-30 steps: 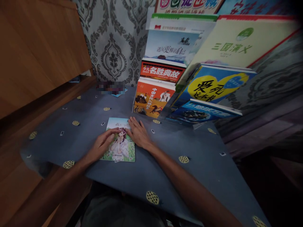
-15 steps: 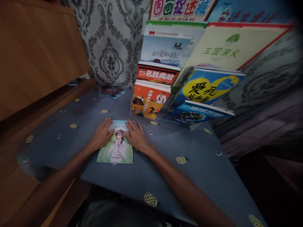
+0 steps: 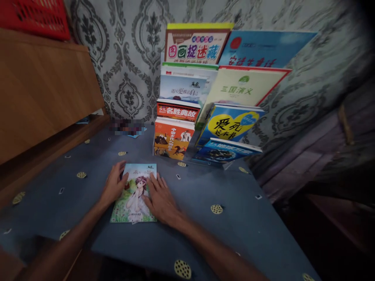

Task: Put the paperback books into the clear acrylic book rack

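A thin paperback book [image 3: 135, 199] lies on the cloth-covered table, its cover showing a drawn figure in white among green grass and flowers. My left hand [image 3: 113, 184] rests at the book's left edge, thumb over the cover and fingers stretched along the side. Across the right part of the cover lies my right hand [image 3: 160, 197], fairly flat with its fingers apart. Its fingertips cover some of the title.
Several books stand in tiers on a display rack behind, among them an orange book [image 3: 173, 139] and a blue and yellow book [image 3: 228, 123]. A wooden cabinet [image 3: 47, 86] stands left, with a red basket [image 3: 38, 17] on top. A blurred item [image 3: 127, 127] lies near the wall.
The view has tilted up, bringing the rack's top books and the red basket into sight. My right hand has slid lower on the cover; my left thumb still touches it.
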`<state>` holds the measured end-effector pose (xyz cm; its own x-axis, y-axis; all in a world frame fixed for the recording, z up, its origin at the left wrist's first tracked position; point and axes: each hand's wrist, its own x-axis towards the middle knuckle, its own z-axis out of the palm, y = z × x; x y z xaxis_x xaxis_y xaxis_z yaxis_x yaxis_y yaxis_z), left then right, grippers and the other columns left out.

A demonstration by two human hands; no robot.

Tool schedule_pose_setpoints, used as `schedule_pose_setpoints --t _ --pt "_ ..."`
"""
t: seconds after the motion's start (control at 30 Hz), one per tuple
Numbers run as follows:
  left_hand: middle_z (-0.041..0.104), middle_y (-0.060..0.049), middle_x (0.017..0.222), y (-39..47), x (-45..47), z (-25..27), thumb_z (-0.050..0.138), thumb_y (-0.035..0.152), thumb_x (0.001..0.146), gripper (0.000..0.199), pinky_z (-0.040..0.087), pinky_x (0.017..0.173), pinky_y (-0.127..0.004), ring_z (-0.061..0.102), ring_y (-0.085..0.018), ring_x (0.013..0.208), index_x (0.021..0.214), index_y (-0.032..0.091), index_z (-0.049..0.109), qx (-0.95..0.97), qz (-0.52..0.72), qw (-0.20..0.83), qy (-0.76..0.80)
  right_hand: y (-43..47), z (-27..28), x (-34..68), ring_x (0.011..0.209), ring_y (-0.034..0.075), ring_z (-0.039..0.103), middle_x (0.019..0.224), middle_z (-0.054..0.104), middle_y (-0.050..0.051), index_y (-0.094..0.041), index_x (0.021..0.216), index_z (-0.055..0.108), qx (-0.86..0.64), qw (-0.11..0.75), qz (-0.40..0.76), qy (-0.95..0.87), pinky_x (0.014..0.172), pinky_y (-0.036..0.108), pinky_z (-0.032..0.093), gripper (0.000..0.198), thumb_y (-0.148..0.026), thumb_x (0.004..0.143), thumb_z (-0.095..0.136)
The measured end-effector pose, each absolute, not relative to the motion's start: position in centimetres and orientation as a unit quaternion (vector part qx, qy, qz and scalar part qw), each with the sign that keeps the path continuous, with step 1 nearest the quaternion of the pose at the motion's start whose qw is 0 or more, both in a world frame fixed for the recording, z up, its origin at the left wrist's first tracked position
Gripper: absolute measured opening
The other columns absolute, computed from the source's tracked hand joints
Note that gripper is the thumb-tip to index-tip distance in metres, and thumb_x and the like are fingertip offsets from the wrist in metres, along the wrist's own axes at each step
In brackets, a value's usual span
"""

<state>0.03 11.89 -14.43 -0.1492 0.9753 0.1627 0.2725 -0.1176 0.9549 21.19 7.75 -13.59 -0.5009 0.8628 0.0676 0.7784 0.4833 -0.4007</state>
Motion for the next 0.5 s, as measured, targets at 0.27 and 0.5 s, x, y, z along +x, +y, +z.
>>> schedule_pose_setpoints --t 0.27,0.5 --pt "0.065 -0.008 0.119 12.2 -0.3 -13.2 0.077 0.014 0.068 0.038 0.052 0.103 -0.034 0.065 -0.025 0.118 0.103 0.021 0.065 0.322 0.607 0.468 0.555 7.6 -13.1 21.3 0.155 0.037 0.019 0.164 0.029 0.021 -0.004 0.153 0.038 -0.485 0.138 0.165 -0.848 0.125 0.054 0.026 0.064 -0.041 0.101 0.047" --pt "0.07 -0.005 0.085 11.8 -0.4 -10.9 0.062 -0.005 0.074 0.03 0.061 0.084 -0.024 0.074 -0.016 0.087 0.096 0.015 0.062 0.238 0.608 0.534 0.537 7.6 -13.7 21.6 0.155 0.035 0.02 0.163 0.031 0.021 -0.008 0.154 0.039 -0.477 0.157 0.16 -0.85 0.123 0.055 0.029 0.064 -0.042 0.101 0.048"
